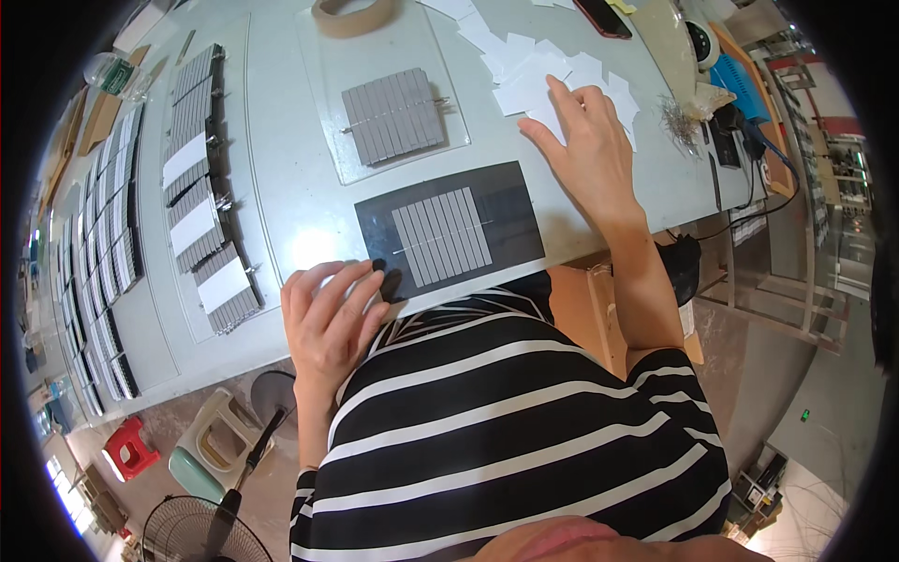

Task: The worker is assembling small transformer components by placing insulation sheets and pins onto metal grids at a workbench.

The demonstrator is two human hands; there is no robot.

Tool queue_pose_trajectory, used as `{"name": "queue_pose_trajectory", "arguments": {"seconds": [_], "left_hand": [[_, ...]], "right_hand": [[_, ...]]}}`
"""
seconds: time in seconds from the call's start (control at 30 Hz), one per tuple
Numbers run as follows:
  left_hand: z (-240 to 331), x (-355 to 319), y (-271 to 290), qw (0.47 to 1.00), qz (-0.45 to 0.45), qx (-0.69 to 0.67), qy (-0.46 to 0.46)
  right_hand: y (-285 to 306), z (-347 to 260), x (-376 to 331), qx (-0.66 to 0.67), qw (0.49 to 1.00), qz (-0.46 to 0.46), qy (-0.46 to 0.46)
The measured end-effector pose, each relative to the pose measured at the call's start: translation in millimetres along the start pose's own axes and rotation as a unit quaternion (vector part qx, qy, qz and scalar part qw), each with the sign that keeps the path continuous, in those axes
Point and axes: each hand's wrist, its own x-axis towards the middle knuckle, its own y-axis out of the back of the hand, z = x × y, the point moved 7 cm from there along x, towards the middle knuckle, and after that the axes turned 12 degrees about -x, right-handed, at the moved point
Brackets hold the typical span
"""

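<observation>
Right hand [594, 150] grip was apart at white cards [524, 73]; left hand [328, 323], couldn't tell. Matted strip block [442, 234] lacked card; three left-side stacks [192, 195] had theirs.

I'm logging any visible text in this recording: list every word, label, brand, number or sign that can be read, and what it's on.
Nothing can be quoted.
Green label on the clear bottle: too small and blurred to read.
Small green patch at right: too small to tell whether it is a sign.
White slips by the right hand: no print visible.
Black sheet: no print visible.
</observation>
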Motion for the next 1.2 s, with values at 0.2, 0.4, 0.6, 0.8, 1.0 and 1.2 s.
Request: {"name": "queue_pose_trajectory", "arguments": {"seconds": [0.2,0.4,0.6,0.8,1.0,1.2], "left_hand": [[-2,10,3,0.998,0.020,-0.054,-0.016],[-8,-3,11,0.987,0.058,-0.144,-0.042],[-12,-3,3,0.974,0.068,-0.207,-0.065],[-10,-2,6,0.974,0.090,-0.208,-0.028],[9,19,-36,0.744,0.022,-0.605,0.282],[36,23,-72,0.595,-0.038,-0.694,0.402]], "right_hand": [[-8,-2,-31,-0.039,0.999,-0.002,0.009],[9,-5,-73,0.032,0.995,-0.063,0.074],[48,-10,-108,0.110,0.974,-0.174,0.098],[34,34,-146,0.153,0.977,-0.019,0.149],[70,-16,-105,0.400,0.888,0.168,0.152],[80,-75,-75,0.457,0.777,0.141,0.409]]}}
